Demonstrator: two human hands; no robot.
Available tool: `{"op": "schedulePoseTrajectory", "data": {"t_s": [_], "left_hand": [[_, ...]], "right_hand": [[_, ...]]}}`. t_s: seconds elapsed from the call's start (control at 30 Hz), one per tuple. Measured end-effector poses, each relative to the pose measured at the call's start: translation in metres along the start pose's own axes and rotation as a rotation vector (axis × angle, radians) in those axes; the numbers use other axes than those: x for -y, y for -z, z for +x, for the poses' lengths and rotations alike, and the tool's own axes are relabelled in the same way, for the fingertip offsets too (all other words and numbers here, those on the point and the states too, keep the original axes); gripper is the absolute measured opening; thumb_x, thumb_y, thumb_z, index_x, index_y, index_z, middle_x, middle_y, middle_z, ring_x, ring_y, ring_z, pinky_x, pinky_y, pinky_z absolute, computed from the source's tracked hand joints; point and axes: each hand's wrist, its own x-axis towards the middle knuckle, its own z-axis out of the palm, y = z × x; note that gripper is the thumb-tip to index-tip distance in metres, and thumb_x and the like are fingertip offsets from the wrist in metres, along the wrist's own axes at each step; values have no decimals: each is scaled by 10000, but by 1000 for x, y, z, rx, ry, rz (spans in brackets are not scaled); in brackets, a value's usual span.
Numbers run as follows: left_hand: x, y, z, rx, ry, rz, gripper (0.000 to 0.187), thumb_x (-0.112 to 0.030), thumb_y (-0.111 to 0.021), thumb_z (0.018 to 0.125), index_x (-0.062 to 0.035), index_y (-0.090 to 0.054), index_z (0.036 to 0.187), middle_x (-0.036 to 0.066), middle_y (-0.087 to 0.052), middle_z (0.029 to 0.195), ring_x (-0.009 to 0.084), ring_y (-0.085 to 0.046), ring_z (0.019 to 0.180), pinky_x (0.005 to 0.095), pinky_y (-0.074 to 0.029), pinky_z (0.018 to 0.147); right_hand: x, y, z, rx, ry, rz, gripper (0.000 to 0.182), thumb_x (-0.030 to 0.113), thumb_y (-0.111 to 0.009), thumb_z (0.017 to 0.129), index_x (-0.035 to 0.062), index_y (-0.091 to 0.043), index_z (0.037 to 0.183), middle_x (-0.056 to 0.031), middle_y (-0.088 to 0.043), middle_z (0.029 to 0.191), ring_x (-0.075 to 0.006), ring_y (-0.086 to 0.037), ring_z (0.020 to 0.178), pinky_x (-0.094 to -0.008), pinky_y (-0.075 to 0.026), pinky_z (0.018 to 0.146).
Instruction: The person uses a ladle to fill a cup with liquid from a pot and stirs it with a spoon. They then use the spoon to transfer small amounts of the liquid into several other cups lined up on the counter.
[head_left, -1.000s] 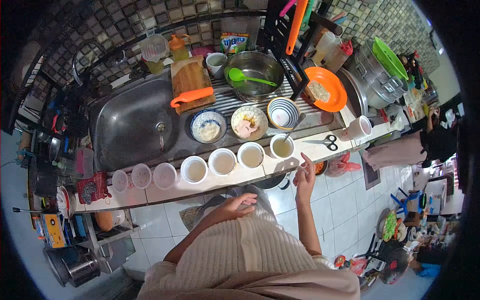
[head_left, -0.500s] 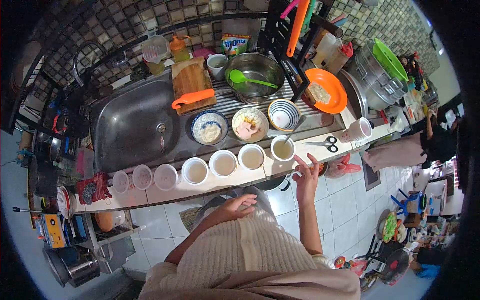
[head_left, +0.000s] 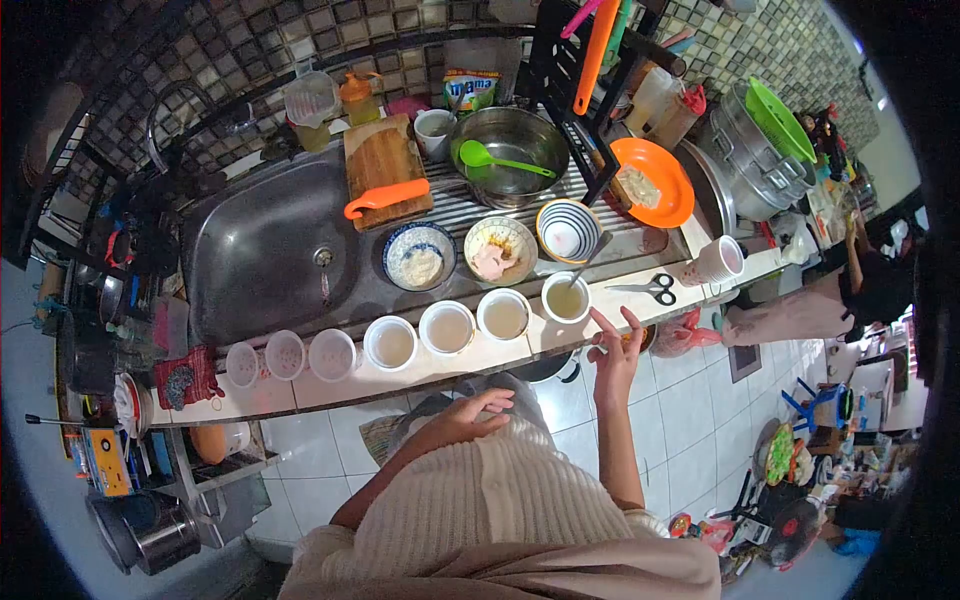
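Note:
My left hand hangs in front of my body, below the counter edge, its fingers apart and holding nothing. Just right of the cup with a spoon, my right hand is raised at the counter edge with spread fingers and nothing in it. That cup holds a pale liquid. Filled white cups and emptier clear ones stand in a row along the counter. Behind them are a blue-patterned bowl, a bowl with pink food and a striped bowl. Scissors lie to the right.
A sink is at the left, with a cutting board and orange-handled knife beside it. A pot holds a green ladle. An orange plate and stacked cups are at the right. Another person stands farther right.
The other person at the far right has shifted slightly. My hands have hardly moved.

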Motion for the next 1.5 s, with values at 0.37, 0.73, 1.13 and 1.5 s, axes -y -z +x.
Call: {"op": "schedulePoseTrajectory", "data": {"t_s": [0.37,0.73,1.13,1.5], "left_hand": [[2,1,-2,-7,-20,-4,484,-245,-527,864,-49,-341,1266,126,-484,1192,206,-461,1106,342,-373,922],[2,-2,-1,-67,-42,-14,479,-270,-555,838,-56,-390,1234,113,-530,1157,213,-509,1064,337,-396,900],[5,-2,-1,-66,-33,-40,484,-286,-556,838,-69,-387,1236,110,-529,1158,211,-502,1069,341,-400,893],[0,1,-6,-33,15,-37,508,-283,-530,862,-50,-341,1271,116,-488,1200,192,-461,1107,338,-361,929]], "right_hand": [[-9,0,4,52,136,-106,473,-1,-399,830,90,-209,1254,-203,-541,1101,-45,-452,593,-150,-384,465],[-6,-8,-2,25,224,-341,567,-78,-360,795,88,-170,1303,-177,-569,1067,-31,-434,551,-157,-366,464],[-4,14,14,-47,242,-252,554,-58,-371,791,84,-176,1290,-135,-563,1042,-76,-456,655,-174,-406,572],[72,-48,61,-49,760,-698,586,19,-544,800,26,-222,1289,-156,-469,1159,-158,-470,886,-260,-379,731]]}}
